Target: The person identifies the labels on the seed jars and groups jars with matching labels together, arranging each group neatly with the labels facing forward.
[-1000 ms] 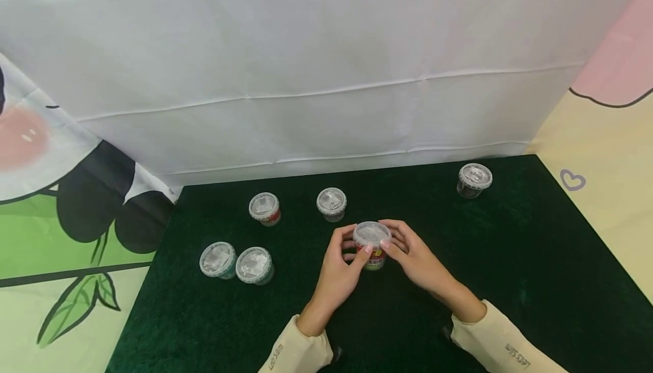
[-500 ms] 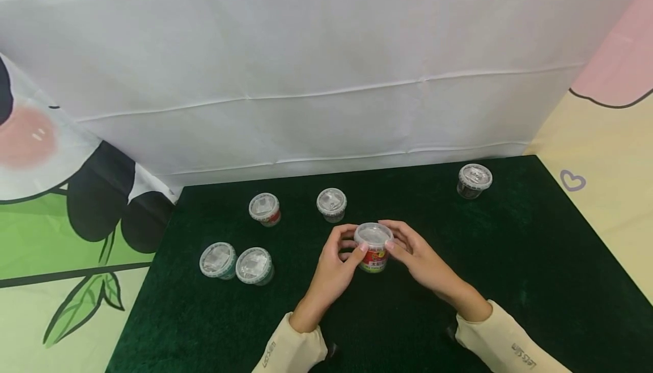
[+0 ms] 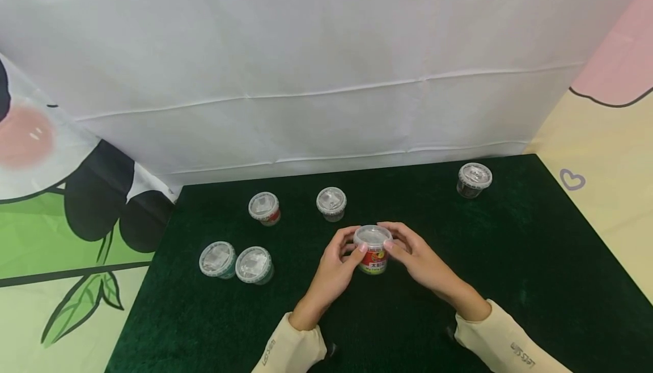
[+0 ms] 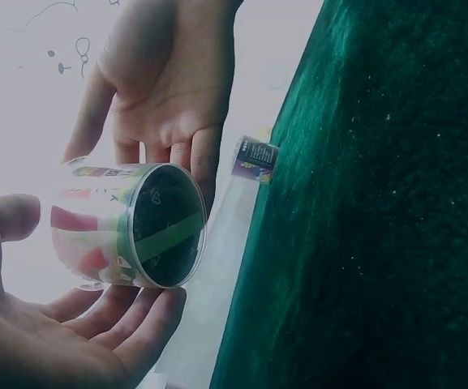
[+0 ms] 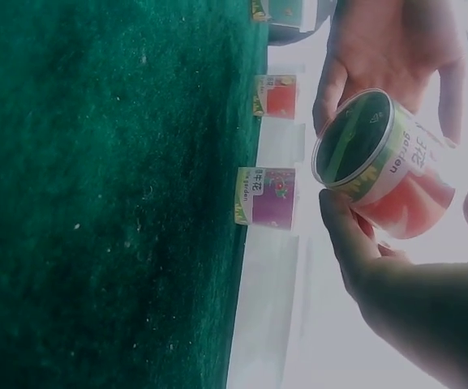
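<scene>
Both hands hold one clear plastic tub (image 3: 374, 257) with a translucent lid and a red and green label with printed characters. My left hand (image 3: 334, 271) grips its left side, thumb on the near side and fingers curled behind. On the opposite side, my right hand (image 3: 431, 268) holds it the same way. The tub is raised above the green cloth (image 5: 104, 203); its round, see-through bottom shows in both wrist views. In the left wrist view, the left fingers (image 4: 148, 328) lie under the tub's side.
Two lidded tubs with teal sides, a left one (image 3: 217, 260) and a right one (image 3: 254, 266), stand close together. Behind are a red-labelled tub (image 3: 264, 208) and a dark tub (image 3: 331, 203). Another dark tub (image 3: 474, 179) stands far right, before the white backdrop (image 3: 326, 106).
The tub has come slightly toward me and turned or tilted so more of its label's front shows between my thumbs. Both hands keep their hold; the other tubs stay in place.
</scene>
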Tool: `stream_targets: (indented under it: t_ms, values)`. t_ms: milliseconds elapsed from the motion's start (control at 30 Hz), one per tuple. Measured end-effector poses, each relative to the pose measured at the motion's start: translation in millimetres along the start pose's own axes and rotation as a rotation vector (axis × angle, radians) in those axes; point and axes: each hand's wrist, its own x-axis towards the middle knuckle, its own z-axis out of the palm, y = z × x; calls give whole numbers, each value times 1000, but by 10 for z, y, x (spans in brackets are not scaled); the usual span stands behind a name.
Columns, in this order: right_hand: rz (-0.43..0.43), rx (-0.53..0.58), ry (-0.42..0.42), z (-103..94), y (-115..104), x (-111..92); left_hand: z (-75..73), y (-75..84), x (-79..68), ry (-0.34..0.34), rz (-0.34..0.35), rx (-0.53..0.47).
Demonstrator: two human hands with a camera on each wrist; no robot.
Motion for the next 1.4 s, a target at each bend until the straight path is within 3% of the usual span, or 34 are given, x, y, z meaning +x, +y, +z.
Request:
stream_targets:
  t_ms: [333,867,1400]
  values:
    - [21,-13,2,17,-21,41,-53,-10,2,-24,-8,-13]
    - [-23,-35,-22,77,-161,195,-225,84,-1,17,27,-6]
    - [-17,-54,-22,127,-358,312,-392,224,2,-4,-26,-78]
